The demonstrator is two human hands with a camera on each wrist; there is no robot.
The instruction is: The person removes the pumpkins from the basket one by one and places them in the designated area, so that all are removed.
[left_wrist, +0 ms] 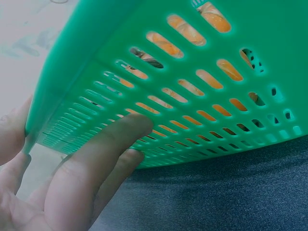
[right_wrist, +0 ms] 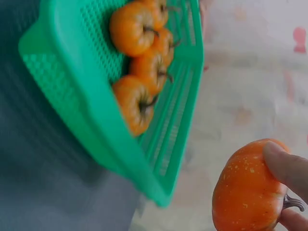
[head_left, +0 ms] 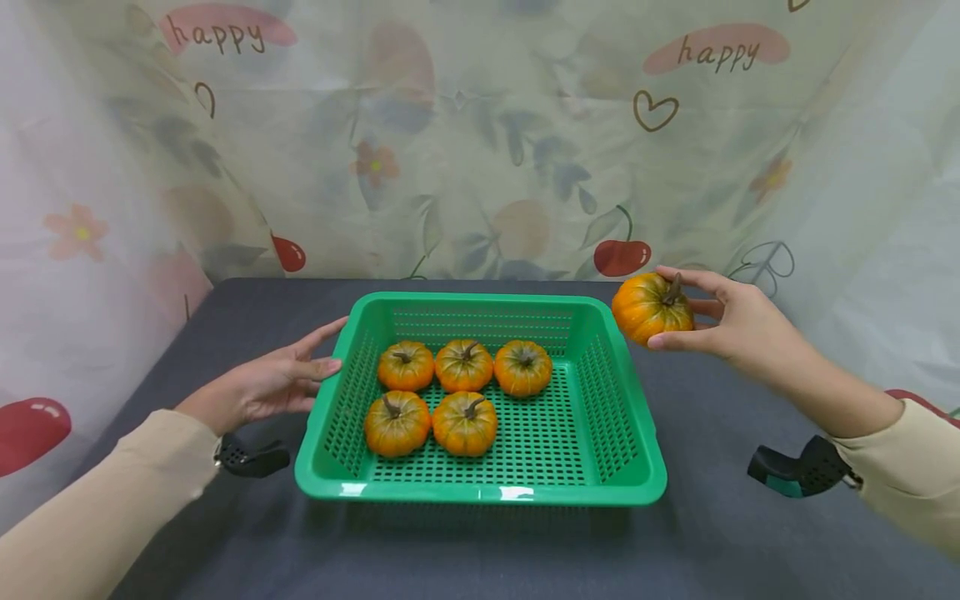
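In the head view, my right hand (head_left: 738, 321) holds a small orange pumpkin (head_left: 651, 308) with a brown stem, just off the right rim of a green plastic basket (head_left: 480, 493). The right wrist view shows the thumb against that pumpkin (right_wrist: 248, 192). My left hand (head_left: 273, 375) holds the basket's left edge, thumb on the rim. Its fingers (left_wrist: 91, 166) lie against the slotted outer wall in the left wrist view. Several like pumpkins sit inside the basket: a back row of three, including a right-hand one (head_left: 523, 367), and two in front, including a left-hand one (head_left: 397, 423).
The basket stands on a dark grey cloth-covered table (head_left: 480, 554). Behind and on both sides hangs a pale printed curtain (head_left: 465, 183) with flowers, cherries and lettering. A black wrist device (head_left: 255, 458) hangs below the left cuff, and a similar device (head_left: 798, 468) below the right.
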